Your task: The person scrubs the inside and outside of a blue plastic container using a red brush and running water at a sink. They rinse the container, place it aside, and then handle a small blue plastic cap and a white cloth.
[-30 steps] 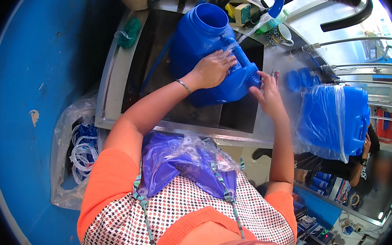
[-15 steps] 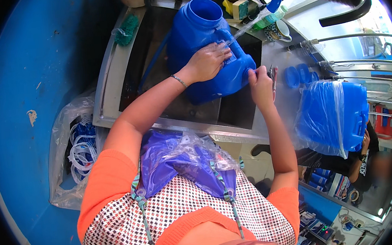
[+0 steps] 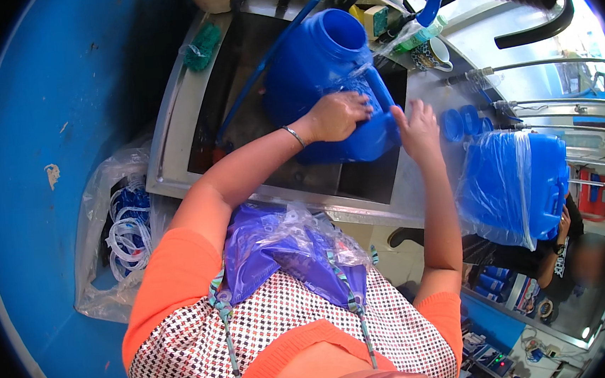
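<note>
A large blue plastic jug (image 3: 293, 76) lies tilted in the steel sink (image 3: 172, 153), its wide round mouth facing up and away. Water splashes onto it beside its moulded handle (image 3: 381, 87). My left hand (image 3: 339, 116) rests on the jug's wet side near the handle, fingers laid over the surface and slightly blurred. At the jug's near right corner is my right hand (image 3: 420, 131), fingers stretched and apart, the thumb against or very close to the plastic. No object shows in either hand. The jug's underside is hidden.
A blue hose (image 3: 258, 72) crosses the sink. A green scrubber (image 3: 200, 46) sits on its left rim; a sponge (image 3: 376, 21) and a patterned mug (image 3: 430, 54) stand behind. To the right are blue caps (image 3: 452, 124) and a plastic-wrapped blue jug (image 3: 512, 183). Another person (image 3: 569, 239) is beyond.
The jug has shifted slightly right and nearer. My left hand has slid down its side. My right hand has opened from a closed grip at the corner; the red-handled tool beside it no longer shows.
</note>
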